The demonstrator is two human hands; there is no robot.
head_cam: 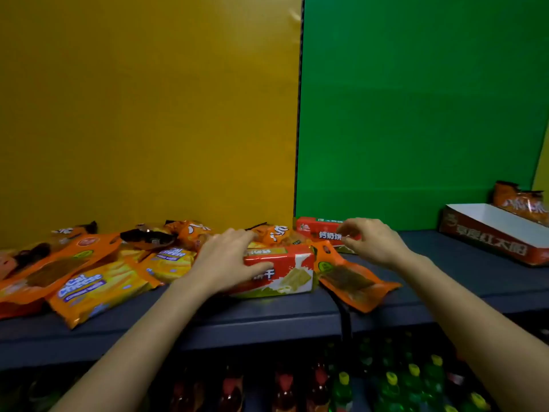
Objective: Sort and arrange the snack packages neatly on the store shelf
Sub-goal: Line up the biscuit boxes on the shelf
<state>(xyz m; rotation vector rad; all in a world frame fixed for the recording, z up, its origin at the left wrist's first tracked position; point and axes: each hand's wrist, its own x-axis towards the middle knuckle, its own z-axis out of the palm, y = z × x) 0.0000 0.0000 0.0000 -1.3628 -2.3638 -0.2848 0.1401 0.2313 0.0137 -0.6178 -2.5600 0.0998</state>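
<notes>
The snack packages (98, 281) are showing glossy plastic film, crinkled and catching light. The red biscuit pack (285, 272) is looking smooth and shiny. The shelf (267, 316) is appearing matt, dark and smooth. The box (493, 233) is looking like printed cardboard. The back panels (148, 114) are showing a matt, faintly ribbed surface.

Left hand (228, 260) hides red biscuit pack (285, 272) text; orange pouch (17, 281) cut off at left edge
</notes>
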